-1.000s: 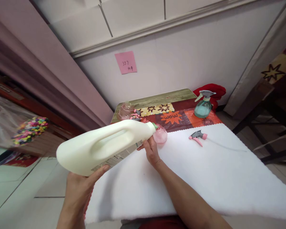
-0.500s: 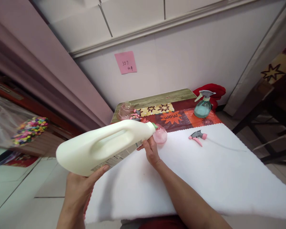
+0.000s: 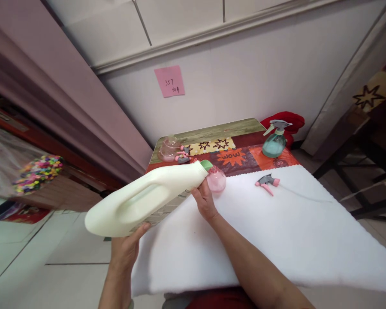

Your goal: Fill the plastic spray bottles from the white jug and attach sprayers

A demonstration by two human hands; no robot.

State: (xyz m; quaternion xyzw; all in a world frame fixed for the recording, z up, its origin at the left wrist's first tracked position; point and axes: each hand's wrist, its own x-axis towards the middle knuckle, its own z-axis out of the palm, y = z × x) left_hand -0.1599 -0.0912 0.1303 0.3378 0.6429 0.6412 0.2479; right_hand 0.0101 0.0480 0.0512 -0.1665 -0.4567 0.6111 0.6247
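My left hand point(image 3: 126, 249) cups the base of a big cream-white jug point(image 3: 148, 198) that lies tilted, its green-rimmed mouth raised toward a small pink round bottle point(image 3: 216, 180). My right hand point(image 3: 204, 200) is closed around the jug's neck, just beside the pink bottle. The pink bottle stands on a white cloth point(image 3: 276, 240) and carries no sprayer. A loose pink-and-grey spray head point(image 3: 266, 183) with a thin tube lies on the cloth to the right.
A teal spray bottle point(image 3: 274, 140) stands at the back right on a patterned tablecloth point(image 3: 234, 157). Clear pink bottles and spray heads point(image 3: 173, 152) lie at the back left. A pink note point(image 3: 170, 81) is stuck on the wall. Floor tiles lie left of the table.
The jug's base has dropped and swung right, so its mouth now points higher, with the green rim lifted above the pink bottle. My left hand moved right with it.
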